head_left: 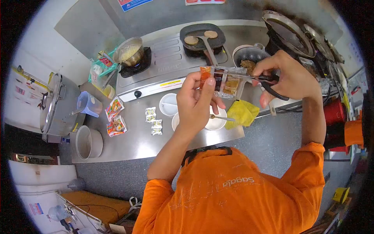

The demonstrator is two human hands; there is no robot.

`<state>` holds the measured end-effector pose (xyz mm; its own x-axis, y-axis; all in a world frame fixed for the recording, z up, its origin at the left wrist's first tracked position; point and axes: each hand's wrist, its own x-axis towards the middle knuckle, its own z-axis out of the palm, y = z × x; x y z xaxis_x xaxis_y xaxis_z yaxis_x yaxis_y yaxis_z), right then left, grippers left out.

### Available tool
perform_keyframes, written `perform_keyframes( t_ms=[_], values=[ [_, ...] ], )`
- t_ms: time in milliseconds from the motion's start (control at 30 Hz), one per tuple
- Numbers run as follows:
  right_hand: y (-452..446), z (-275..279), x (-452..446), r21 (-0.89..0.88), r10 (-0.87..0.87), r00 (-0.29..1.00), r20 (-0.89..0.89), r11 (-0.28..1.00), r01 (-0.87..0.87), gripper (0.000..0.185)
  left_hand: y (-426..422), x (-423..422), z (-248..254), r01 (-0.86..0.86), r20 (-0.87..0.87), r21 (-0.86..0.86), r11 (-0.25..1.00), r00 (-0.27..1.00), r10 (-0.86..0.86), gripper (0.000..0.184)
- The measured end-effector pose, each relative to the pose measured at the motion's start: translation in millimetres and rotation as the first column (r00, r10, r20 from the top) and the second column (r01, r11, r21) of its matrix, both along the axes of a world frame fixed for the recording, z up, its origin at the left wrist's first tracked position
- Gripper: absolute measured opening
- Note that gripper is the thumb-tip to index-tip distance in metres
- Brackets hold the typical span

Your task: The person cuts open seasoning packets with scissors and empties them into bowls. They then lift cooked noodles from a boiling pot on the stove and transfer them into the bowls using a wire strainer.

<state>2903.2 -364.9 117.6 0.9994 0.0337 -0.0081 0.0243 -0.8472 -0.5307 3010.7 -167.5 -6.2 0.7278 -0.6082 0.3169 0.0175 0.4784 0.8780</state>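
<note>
Head view: in front of the stove point(165, 54), the left hand point(199, 102) has its fingers pinching a sachet strip point(231, 84); the right hand's point(293, 76) fingers grasp scissors point(277, 93). Loose sachet ends could swing and spill if cut; slipping blades might nick the supporting fingers.

The orange shirt point(233, 206) bears pale "Sagala" lettering point(238, 181).

Beyond my hands, a pale grey wall point(163, 13) rises behind the steel counter point(136, 144); below them lies a speckled blue-grey floor point(269, 134), and light glints off the steel.
</note>
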Motion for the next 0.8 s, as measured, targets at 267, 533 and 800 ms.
perform_keyframes(
  t_ms=[267, 533, 800],
  values=[
    [0, -2, -3, 0.05, -0.005, 0.998, 0.057, 0.999, 0.002, 0.047, -4, -2, 5, 0.029, 0.05, 0.012, 1.0, 0.998, -0.029, 0.021],
    [-1, -3, -4, -0.029, -0.022, 0.998, 0.054, 0.999, 0.024, 0.057, -7, -5, 12, 0.064, 0.051, 0.029, 0.998, 0.997, -0.065, 0.024],
    [-7, -6, 0, -0.047, 0.055, 0.998, 0.027, 0.997, -0.054, 0.057, -11, -5, 8, 0.108, 0.086, 0.049, 0.993, 0.99, -0.112, 0.023]
  ],
)
